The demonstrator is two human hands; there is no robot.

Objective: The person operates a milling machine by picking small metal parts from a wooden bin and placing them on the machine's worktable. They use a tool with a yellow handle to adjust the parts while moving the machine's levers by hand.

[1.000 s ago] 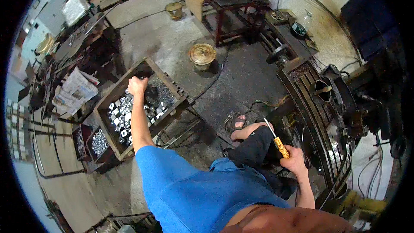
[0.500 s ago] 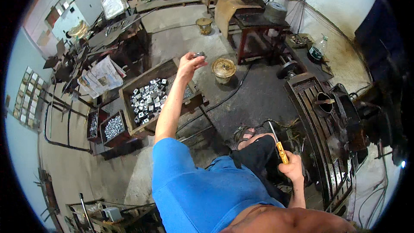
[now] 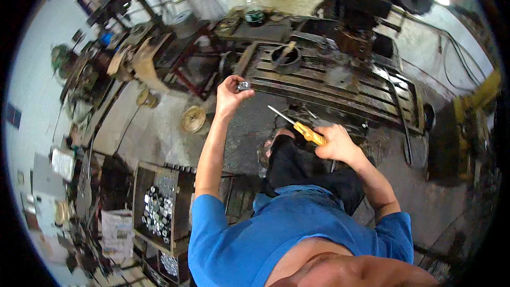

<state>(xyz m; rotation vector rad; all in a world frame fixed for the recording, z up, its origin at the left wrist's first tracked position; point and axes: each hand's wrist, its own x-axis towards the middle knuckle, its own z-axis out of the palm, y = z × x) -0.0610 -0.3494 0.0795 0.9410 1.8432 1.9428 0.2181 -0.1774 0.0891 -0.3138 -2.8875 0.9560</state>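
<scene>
At the lower left of the frame, a crate [image 3: 183, 202] is holding a loose heap of metal blocks [image 3: 155, 210]. Below it, a smaller bin is containing small shiny parts [image 3: 169, 264]. Right of the crate and higher, a round bucket [image 3: 194, 119] is standing on the floor.

Just above the centre, the left hand [image 3: 231, 95] is pinching one metal piece [image 3: 243, 85] between thumb and fingers, with part of the piece showing beyond the fingertips. The hand is appearing close to the left end of the slotted machine table [image 3: 329, 91]; contact cannot be judged from this view. The grip is working best when the fingers are bearing on the outer sides, leaving the exposed face clear and the piece from twisting.

Right of centre, the right hand [image 3: 336, 143] is closing around the handle of a yellow-handled tool [image 3: 309, 133]. Its slim shaft is pointing toward the upper left, with the tip well apart from the metal piece. The tip form is too small to identify. For sound control, the palm should be seating firmly on the handle and the shaft should be aiming clear of the left fingers.

In the upper right, the slotted table is carrying a round container [image 3: 287, 68]; sleeves and wrists should be staying clear of its edges.
</scene>
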